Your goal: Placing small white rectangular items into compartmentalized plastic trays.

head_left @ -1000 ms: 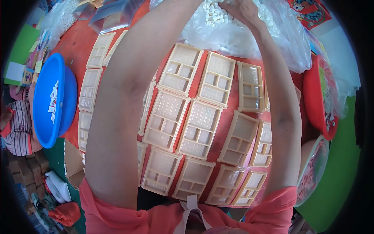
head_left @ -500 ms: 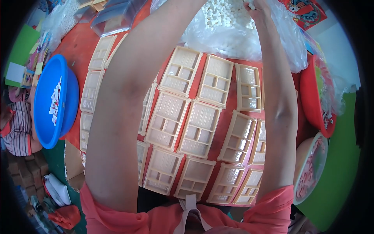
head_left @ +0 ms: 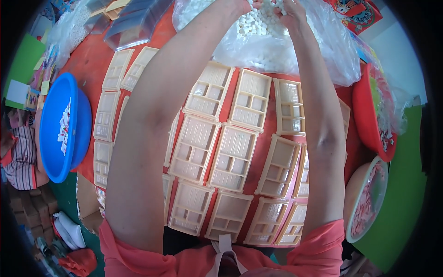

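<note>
Both of my arms reach forward over the red table (head_left: 87, 60), from the pink-red sleeves (head_left: 136, 249) up to the top of the view. The left arm bends at the elbow and slants inward to the right; the right arm slants inward to the left. My left grip (head_left: 242, 5) and right grip (head_left: 294, 15) sit near each other above the white pieces (head_left: 259, 25), which lie heaped in the mouth of a clear bag (head_left: 332, 55) at the far side. The right fingers curl inward at the heap.

Grip state: cannot be determined for either side (the top edge cuts off part of the left, and white pieces crowd the right fingertips). The left arm covers part of the left-hand trays; the right arm hides part of those on the right.

Materials: the pieces are small, matte and blocky. The bag is thin, wrinkled film. The trays (head_left: 234, 157) are cream, rectangular and glossy inside, each divided into one large and several small compartments. A round blue basin (head_left: 82, 129) at the left holds white and red strips, too small to identify.
</note>
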Tool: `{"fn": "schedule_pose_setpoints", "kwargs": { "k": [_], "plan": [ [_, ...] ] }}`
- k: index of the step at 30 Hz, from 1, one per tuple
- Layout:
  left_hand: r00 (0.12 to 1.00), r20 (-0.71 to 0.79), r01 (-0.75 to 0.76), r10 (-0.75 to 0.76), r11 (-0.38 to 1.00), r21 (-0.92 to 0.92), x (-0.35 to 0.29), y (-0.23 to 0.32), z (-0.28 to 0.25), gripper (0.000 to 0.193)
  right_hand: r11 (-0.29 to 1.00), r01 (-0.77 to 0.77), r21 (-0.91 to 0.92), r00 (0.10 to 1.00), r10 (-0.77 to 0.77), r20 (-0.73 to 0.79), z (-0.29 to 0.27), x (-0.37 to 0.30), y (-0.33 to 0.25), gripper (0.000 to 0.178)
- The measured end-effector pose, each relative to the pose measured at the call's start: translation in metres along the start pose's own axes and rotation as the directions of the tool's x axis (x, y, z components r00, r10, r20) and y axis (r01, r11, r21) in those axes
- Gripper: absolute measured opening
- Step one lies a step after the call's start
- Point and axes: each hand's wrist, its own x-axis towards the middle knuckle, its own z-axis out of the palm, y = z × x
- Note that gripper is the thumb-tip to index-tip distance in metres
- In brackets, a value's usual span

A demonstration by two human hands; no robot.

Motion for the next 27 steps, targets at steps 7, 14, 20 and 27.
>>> {"fn": "schedule_pose_setpoints", "kwargs": {
  "k": [7, 14, 20, 27],
  "plan": [
    [0.923, -0.365, -0.046, 0.124, 0.975, 0.216, -0.017, 0.013, 0.058, 0.011, 0.967, 0.235, -0.097, 0.963, -0.219, 0.154, -0.020, 0.011, 0.002, 0.016],
    [0.999, -0.029, -0.022, 0.027, 0.985, 0.171, -0.032, 0.039, 0.064, 0.007, 0.764, -0.307, 0.568, 0.893, 0.025, 0.448, -0.046, 0.053, 0.012, 0.020],
    [0.999, 0.025, -0.043, 0.040, 0.988, 0.148, -0.054, 0.042, 0.084, 0.012, 0.708, -0.364, 0.605, 0.875, 0.037, 0.483, -0.066, 0.059, -0.017, 0.022],
    [0.998, 0.057, -0.025, 0.013, 0.976, 0.216, -0.132, 0.059, 0.100, 0.017, 0.613, -0.596, 0.519, 0.790, 0.331, 0.516, -0.031, -0.055, -0.068, 0.025]
  ]
}}
